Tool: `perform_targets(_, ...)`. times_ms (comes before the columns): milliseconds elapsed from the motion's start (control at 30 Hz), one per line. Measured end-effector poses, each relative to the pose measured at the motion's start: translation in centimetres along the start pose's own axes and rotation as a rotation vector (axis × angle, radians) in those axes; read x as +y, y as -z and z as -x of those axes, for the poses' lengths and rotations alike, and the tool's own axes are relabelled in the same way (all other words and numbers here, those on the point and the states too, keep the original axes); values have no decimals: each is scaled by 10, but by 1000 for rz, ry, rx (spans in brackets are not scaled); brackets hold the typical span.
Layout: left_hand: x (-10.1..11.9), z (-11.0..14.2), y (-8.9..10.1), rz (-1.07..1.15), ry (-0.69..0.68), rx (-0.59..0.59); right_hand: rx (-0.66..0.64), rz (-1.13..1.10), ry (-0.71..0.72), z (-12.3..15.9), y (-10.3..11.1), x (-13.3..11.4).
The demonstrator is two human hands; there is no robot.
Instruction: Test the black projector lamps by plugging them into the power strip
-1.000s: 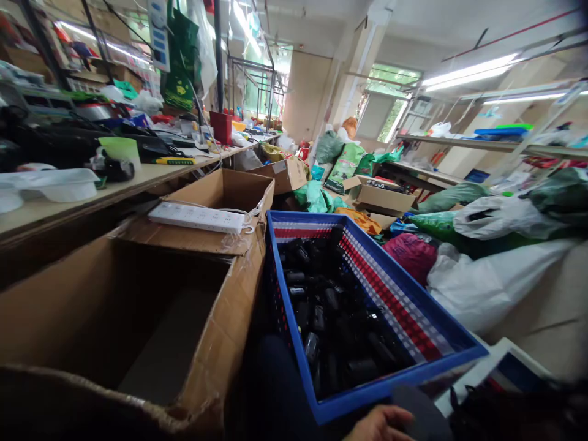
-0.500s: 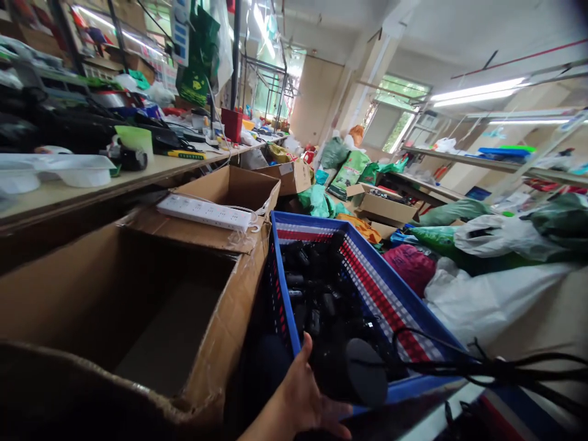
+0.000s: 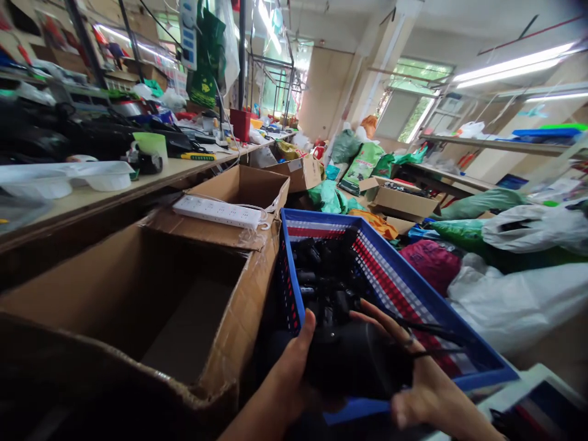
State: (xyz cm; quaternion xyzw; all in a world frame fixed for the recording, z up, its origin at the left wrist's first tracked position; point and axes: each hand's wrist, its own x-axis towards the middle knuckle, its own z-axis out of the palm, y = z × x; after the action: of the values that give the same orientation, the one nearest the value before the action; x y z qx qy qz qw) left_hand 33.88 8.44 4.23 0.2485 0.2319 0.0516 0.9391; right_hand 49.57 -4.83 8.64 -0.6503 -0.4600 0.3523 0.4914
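A thick black cylindrical object point(image 3: 353, 361) is held between my two hands over the near end of a blue, white and red plastic basket point(image 3: 395, 269). My left hand point(image 3: 291, 373) grips its left side, thumb up and the other fingers mostly hidden behind it. Around its right end wraps my right hand point(image 3: 420, 376), fingers over the top and thumb below. Black cable point(image 3: 432, 331) runs off to the right by the right hand. Inside the basket lie several small black parts point(image 3: 321, 263), too dark to name exactly.
An open cardboard box point(image 3: 220, 331) stands left of the basket, with a white power strip point(image 3: 218, 211) on a flap behind it. A cluttered workbench point(image 3: 160, 184) runs along the left. White sacks point(image 3: 519, 300) and a dark red bag point(image 3: 429, 263) lie to the right.
My right hand has come into view and taken hold of the black cylindrical object. The object has turned from end-on to lying more sideways between both hands. The view has shifted slightly.
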Motion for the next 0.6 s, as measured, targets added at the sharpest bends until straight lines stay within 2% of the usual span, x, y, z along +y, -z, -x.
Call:
perform_targets(67,4,13,6,-113,-124,61,-49,14,16,-12,-13,2)
perform_targets(167,12,32,19,-341,-342,102,19,45,61,-25,-24,5)
perform_targets(267,21,44,27,-589,-455,156,62,34,127,-34,-31,6)
perform_targets(333,25,46,25,-749,-477,285,88,43,153,-39,-36,7)
perform_targets(467,16,40,13,-992,-450,661,188,109,199,-50,-51,17)
perform_targets(533,5,35,10,-963,-469,793,240,162,217,-59,-60,26)
perform_targets(600,-2,30,12,-866,-508,838,281,234,222,-72,-68,31)
